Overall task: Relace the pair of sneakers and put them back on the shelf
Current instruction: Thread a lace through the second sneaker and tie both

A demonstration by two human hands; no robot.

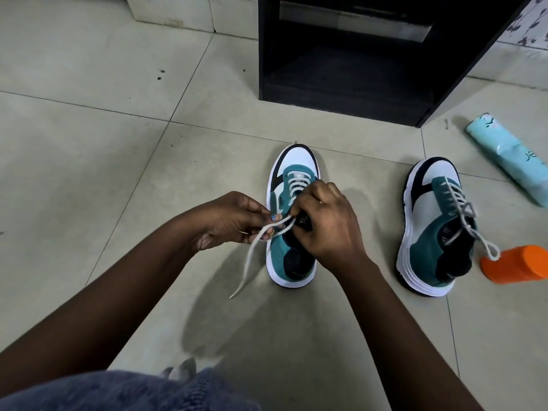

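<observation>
A teal, white and black sneaker (292,264) stands on the tiled floor in the middle, toe pointing away from me. My left hand (234,219) pinches its white lace (252,253), whose loose end trails down to the floor at the left. My right hand (324,221) is curled over the sneaker's tongue and upper eyelets, gripping the shoe and lace there; its fingertips are hidden. The second sneaker (433,232) stands to the right, laced, with a lace loop hanging off its right side.
A black shelf unit (350,93) with an open lower compartment stands just beyond the sneakers. A light blue bottle (510,161) lies at the far right, and an orange container (519,268) lies beside the second sneaker. My knees in grey fabric (130,393) fill the bottom.
</observation>
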